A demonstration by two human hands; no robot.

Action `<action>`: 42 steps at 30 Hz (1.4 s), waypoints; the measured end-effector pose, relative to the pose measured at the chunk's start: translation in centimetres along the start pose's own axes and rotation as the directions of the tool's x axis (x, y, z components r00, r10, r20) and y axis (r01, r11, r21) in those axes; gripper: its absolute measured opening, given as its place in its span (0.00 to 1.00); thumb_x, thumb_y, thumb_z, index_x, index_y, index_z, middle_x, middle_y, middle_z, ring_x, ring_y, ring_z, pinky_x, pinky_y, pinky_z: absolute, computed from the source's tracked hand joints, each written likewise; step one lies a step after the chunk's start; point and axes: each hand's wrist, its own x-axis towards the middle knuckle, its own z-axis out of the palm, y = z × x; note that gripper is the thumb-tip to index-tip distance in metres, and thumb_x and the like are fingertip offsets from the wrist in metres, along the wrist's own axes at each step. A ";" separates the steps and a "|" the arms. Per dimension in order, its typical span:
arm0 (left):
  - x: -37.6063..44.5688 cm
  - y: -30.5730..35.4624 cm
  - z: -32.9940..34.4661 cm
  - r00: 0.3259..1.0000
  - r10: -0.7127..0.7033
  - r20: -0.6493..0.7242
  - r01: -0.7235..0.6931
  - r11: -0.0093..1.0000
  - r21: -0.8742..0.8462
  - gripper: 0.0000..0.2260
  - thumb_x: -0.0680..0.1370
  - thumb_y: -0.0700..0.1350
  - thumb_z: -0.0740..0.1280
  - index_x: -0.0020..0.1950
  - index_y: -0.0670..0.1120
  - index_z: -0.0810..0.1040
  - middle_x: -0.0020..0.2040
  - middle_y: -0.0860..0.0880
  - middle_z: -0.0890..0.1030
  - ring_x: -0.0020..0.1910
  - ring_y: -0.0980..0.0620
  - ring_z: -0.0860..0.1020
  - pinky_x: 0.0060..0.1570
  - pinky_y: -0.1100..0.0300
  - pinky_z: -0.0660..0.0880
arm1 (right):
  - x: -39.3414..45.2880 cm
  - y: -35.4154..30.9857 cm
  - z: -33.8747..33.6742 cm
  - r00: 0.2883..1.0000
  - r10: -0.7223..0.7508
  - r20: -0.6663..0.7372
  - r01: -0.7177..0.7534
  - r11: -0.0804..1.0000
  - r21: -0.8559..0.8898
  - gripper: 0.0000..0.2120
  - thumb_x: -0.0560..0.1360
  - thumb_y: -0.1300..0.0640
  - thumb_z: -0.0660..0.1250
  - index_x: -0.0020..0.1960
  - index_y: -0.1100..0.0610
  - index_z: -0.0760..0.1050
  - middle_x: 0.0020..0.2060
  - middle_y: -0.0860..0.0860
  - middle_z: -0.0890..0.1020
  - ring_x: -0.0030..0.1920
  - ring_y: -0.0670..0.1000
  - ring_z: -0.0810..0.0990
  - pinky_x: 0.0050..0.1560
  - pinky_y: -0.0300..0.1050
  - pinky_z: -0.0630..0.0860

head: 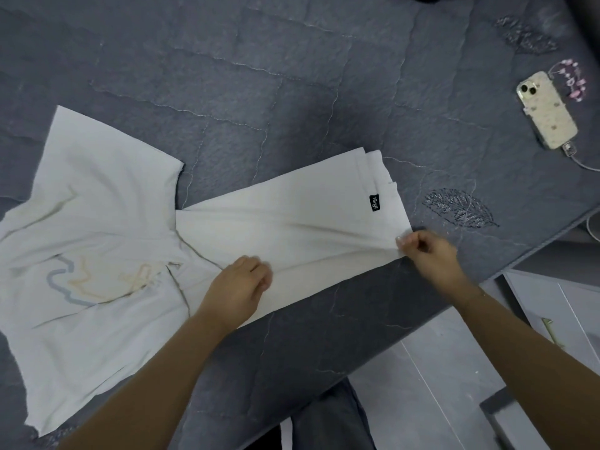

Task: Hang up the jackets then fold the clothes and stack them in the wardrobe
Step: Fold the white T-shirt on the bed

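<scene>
A white T-shirt [97,222] lies spread on the grey quilted bed [259,76], its body folded lengthwise into a narrow strip that runs to the right. A pale wavy print shows on its left part and a small black label [374,203] near the hem. My left hand [242,284] rests with curled fingers on the middle of the folded strip; its fingertips are blurred. My right hand [425,251] pinches the near corner of the hem and pulls the cloth taut.
A phone [548,110] in a pale case lies at the back right of the bed, with a cable plugged in and a beaded charm beside it. The bed's near edge runs diagonally; grey floor tiles [422,384] and white furniture [552,303] lie to the right.
</scene>
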 end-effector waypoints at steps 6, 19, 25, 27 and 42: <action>2.8 1.5 -1.5 0.986 0.072 -0.153 -0.071 0.997 0.010 0.08 0.76 0.37 0.69 0.54 0.42 0.81 0.53 0.46 0.80 0.53 0.44 0.78 0.50 0.51 0.75 | 1.3 -1.9 -0.5 0.956 -0.254 -0.146 0.210 0.942 -0.260 0.07 0.75 0.52 0.70 0.44 0.56 0.79 0.43 0.52 0.80 0.47 0.54 0.77 0.57 0.53 0.71; 6.6 5.3 3.5 0.992 -0.067 -0.106 0.074 0.995 0.061 0.09 0.81 0.48 0.63 0.52 0.43 0.79 0.52 0.47 0.78 0.52 0.46 0.75 0.52 0.53 0.69 | 12.5 -11.9 2.7 0.922 -0.370 -0.117 0.318 0.893 -0.318 0.14 0.78 0.47 0.65 0.45 0.57 0.76 0.45 0.53 0.76 0.55 0.56 0.75 0.52 0.44 0.59; 5.7 4.8 2.6 0.990 0.102 -0.094 -0.104 0.994 -0.018 0.05 0.79 0.41 0.68 0.46 0.41 0.81 0.45 0.46 0.79 0.44 0.45 0.77 0.45 0.51 0.74 | 14.1 -13.2 2.5 0.903 -0.408 -0.131 0.336 0.864 -0.375 0.12 0.80 0.46 0.62 0.44 0.53 0.72 0.45 0.50 0.75 0.55 0.55 0.74 0.58 0.48 0.60; 5.6 4.6 2.5 0.994 0.105 -0.016 -0.105 0.994 -0.034 0.07 0.81 0.42 0.64 0.50 0.42 0.81 0.49 0.46 0.78 0.49 0.46 0.76 0.51 0.52 0.73 | 13.8 -13.3 2.7 0.904 -0.390 -0.174 0.310 0.880 -0.361 0.13 0.79 0.45 0.63 0.47 0.55 0.75 0.48 0.51 0.77 0.56 0.55 0.74 0.59 0.47 0.60; 9.1 -2.7 2.8 0.881 -0.266 -0.391 0.375 0.897 0.235 0.27 0.83 0.59 0.48 0.80 0.51 0.51 0.81 0.46 0.49 0.79 0.48 0.46 0.76 0.44 0.43 | 7.8 -8.7 9.3 0.674 -0.691 0.262 0.669 0.420 -0.613 0.29 0.83 0.45 0.46 0.80 0.55 0.47 0.80 0.51 0.50 0.79 0.49 0.46 0.78 0.51 0.46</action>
